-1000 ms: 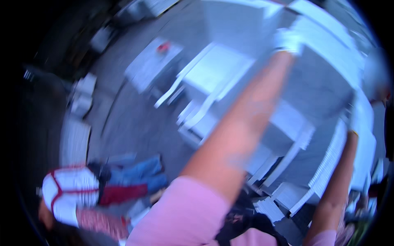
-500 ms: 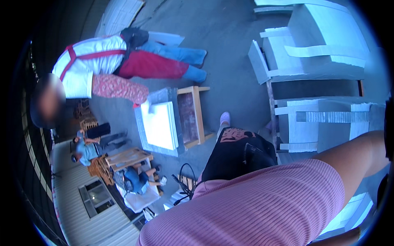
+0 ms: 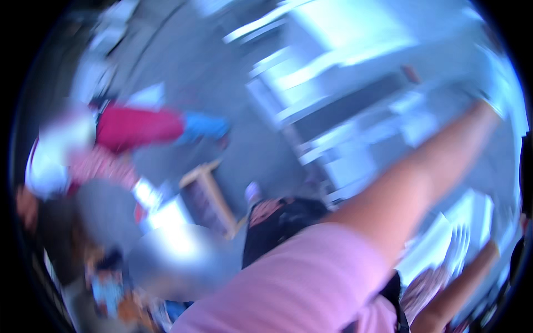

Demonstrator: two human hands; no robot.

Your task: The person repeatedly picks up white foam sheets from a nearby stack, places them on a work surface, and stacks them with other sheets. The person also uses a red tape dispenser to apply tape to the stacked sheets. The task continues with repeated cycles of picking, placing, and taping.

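Note:
My left arm in a pink sleeve stretches across the view to the upper right. At its end, my left hand (image 3: 492,75) seems pale-covered and is smeared by motion against the right rim, so its fingers do not show clearly. It is near the grey-white panels and bars (image 3: 355,139). Lower down, my right forearm reaches toward the right rim. My right hand (image 3: 504,222) is a pale blur there, beside white slatted pieces (image 3: 458,244); what it touches, if anything, cannot be made out.
A person in red trousers (image 3: 139,127) bends at the left, a pale-gloved hand by a bright white panel (image 3: 172,219). A wooden-framed stand (image 3: 214,200) is beside it. A large pale box-like stack (image 3: 344,28) stands at the top. Blurred figures (image 3: 111,288) are at lower left.
The whole view has swung and blurred; the stacks and the other person now lie further left. My left arm now points more upward, and my right forearm shows more fully.

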